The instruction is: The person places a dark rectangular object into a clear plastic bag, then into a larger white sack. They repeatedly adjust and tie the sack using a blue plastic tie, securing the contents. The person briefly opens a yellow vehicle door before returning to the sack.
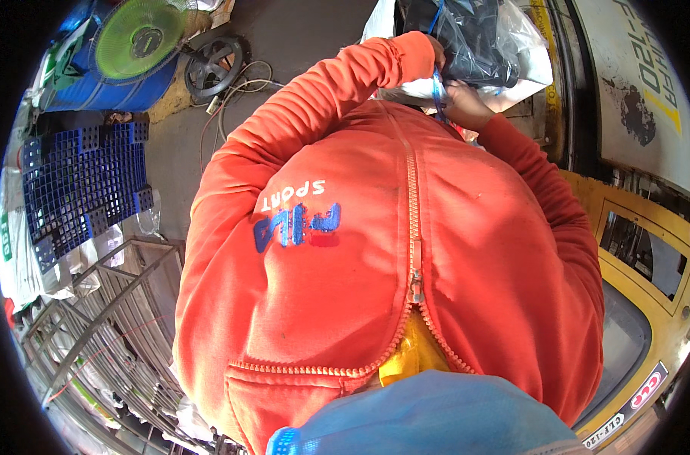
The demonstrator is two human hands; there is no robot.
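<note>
At the top of the head view, my two hands meet by a white sack (540, 67) with clear plastic and a dark bundle (477, 49) inside. A thin blue strap (437, 92) hangs over the near side of the sack. My left hand (439, 54) is beside the strap's upper part, mostly hidden by its orange sleeve, and its fingers do not show clearly. My right hand (468, 105) is bent in from the right, with its fingers closed at the strap against the sack's near edge.
On the left stand a green fan (139, 42) with a round black base (214, 67), a blue barrel (121, 95), a blue plastic pallet (87, 182) and a metal rack (95, 303). Loose cables (246, 83) lie on the floor. A yellow and white machine (648, 235) flanks the right.
</note>
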